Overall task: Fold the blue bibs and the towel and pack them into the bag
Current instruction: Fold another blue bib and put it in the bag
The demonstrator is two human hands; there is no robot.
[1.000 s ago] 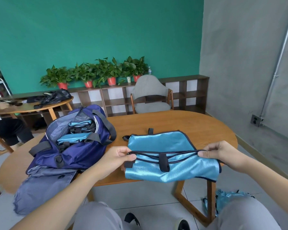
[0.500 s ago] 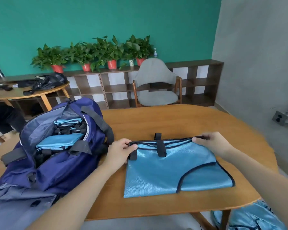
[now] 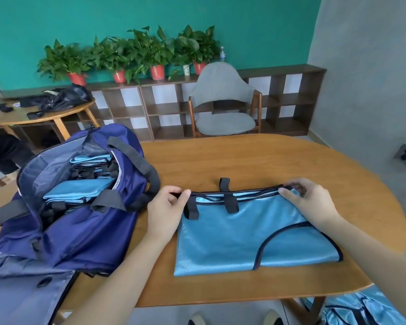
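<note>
Bib (image 3: 251, 235) lies flat on the table (image 3: 279, 160), near-centre, folded once, with the fold at the near side and the bound edges stacked along the far side. Left hand (image 3: 165, 208) pinches the far-left corner, thumb and fingers closed on the edge binding. Right hand (image 3: 308, 202) pinches the far-right corner the same way. Bag (image 3: 75, 214) sits left of the bib, just beside the left hand, mouth open, with folded bibs (image 3: 80, 191) already inside. Step in hand, as I read it: squaring the far edge before the next fold. Advice: keep both pinches on all layers, pull outward lightly so the edge goes taut and straight, then check that the trim lines up. The black straps (image 3: 231, 202) hang over the far edge, one sticking out past it; tuck them inward first or they will bulk up the pack. The fabric looks slick, so layers may slide; press flat with a palm before letting go. The next fold probably goes left to right, to match the width of the ones in the bag. More blue fabric (image 3: 361, 308) sits low at near right, below the table edge, likely waiting its turn. I can't see the towel.
</note>
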